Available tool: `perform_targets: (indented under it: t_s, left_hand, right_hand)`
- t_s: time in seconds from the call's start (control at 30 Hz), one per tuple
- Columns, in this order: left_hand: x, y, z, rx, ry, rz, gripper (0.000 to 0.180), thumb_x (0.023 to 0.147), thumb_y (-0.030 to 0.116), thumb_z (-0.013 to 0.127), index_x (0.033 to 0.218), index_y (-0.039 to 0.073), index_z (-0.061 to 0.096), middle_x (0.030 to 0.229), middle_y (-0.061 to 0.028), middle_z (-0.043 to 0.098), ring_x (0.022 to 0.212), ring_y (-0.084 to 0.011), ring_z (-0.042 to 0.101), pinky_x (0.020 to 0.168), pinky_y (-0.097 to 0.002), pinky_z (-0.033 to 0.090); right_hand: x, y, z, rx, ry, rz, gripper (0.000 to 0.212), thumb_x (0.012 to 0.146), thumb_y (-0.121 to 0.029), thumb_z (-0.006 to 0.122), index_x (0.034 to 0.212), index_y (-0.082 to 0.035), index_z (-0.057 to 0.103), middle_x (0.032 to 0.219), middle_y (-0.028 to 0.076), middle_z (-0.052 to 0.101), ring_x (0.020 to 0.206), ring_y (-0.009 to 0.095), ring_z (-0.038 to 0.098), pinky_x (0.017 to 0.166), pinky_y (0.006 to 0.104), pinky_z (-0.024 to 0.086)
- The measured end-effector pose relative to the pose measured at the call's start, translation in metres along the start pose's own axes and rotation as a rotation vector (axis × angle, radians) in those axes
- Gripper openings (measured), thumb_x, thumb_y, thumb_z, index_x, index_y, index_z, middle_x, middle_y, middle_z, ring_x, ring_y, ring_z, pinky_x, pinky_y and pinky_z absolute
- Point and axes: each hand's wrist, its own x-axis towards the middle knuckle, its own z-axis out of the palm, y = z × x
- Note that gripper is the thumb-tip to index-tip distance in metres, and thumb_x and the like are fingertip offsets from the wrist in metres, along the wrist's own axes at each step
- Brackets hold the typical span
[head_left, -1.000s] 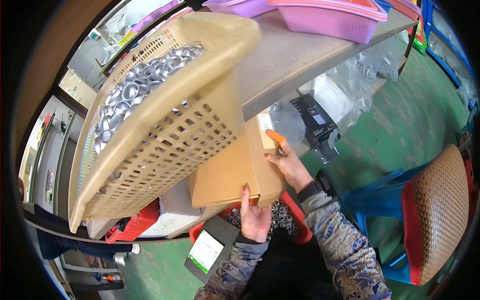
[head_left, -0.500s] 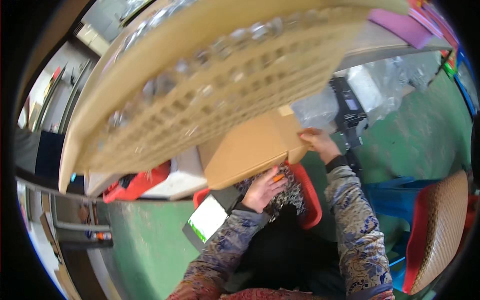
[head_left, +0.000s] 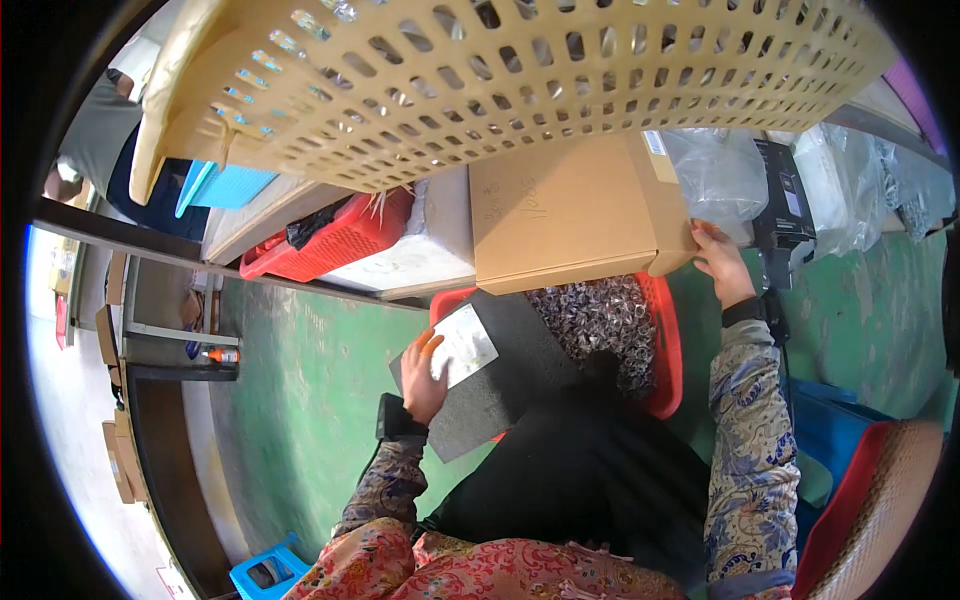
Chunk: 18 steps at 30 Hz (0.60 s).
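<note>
Cardboard box (head_left: 565, 215) lies beside a clear plastic bag (head_left: 710, 175), the right hand (head_left: 722, 264) at its right end, fingers bent. The left hand (head_left: 424, 380) lies over a dark grey board (head_left: 500, 375); whether either grips, I cannot tell.

At twelve o'clock, the tan basket (head_left: 560, 100) is hard, smooth plastic. At one, the cardboard box (head_left: 565, 215) looks flat and dull. The plastic bag (head_left: 715, 165) at two is shiny and crinkly. At six, the dark sheet (head_left: 500, 400) looks dull and rough.
</note>
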Motion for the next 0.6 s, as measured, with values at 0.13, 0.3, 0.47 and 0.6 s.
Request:
perform_targets:
  t_s: [0.13,0.3,0.47,0.6]
  left_hand:
    - [0.005,0.015,0.028,0.364,-0.312,-0.107,0.098,0.066,0.051,0.075,0.143,0.015,0.026,0.147,-0.0236,0.019,0.136,-0.0457,0.015,0.103,-0.0675,0.013]
    - [-0.002,-0.021,0.058,0.256,-0.243,-0.026,0.065,0.085,0.035,0.061,0.139,0.010,0.035,0.146,-0.0230,0.026,0.134,-0.0429,0.025,0.102,-0.0640,0.024]
    - [-0.009,-0.036,0.065,0.066,-0.011,0.234,0.050,0.081,0.021,0.067,0.125,0.005,0.051,0.128,-0.0239,0.048,0.114,-0.0422,0.049,0.092,-0.0501,0.042]
    - [0.022,0.032,0.017,-0.001,-0.038,0.169,0.027,0.083,0.010,0.061,0.110,0.004,0.060,0.122,-0.0184,0.054,0.109,-0.0379,0.052,0.093,-0.0456,0.041]
  right_hand:
    - [-0.015,0.000,0.000,-0.092,0.206,-0.228,0.041,0.088,-0.023,0.060,0.123,-0.004,0.052,0.110,0.008,0.060,0.100,0.018,0.056,0.088,0.0294,0.041]
    - [-0.037,0.026,-0.030,-0.020,0.268,-0.249,0.031,0.088,-0.017,0.060,0.114,0.000,0.058,0.102,0.006,0.062,0.093,0.015,0.057,0.083,0.0273,0.043]
    - [-0.034,0.064,-0.079,0.256,0.484,-0.346,0.017,0.088,-0.002,0.056,0.102,-0.002,0.066,0.091,0.002,0.064,0.082,0.009,0.056,0.076,0.0233,0.045]
    - [-0.031,0.056,-0.121,0.404,0.730,-0.504,0.017,0.089,0.001,0.054,0.104,0.001,0.061,0.094,0.004,0.063,0.086,0.011,0.057,0.079,0.0241,0.044]
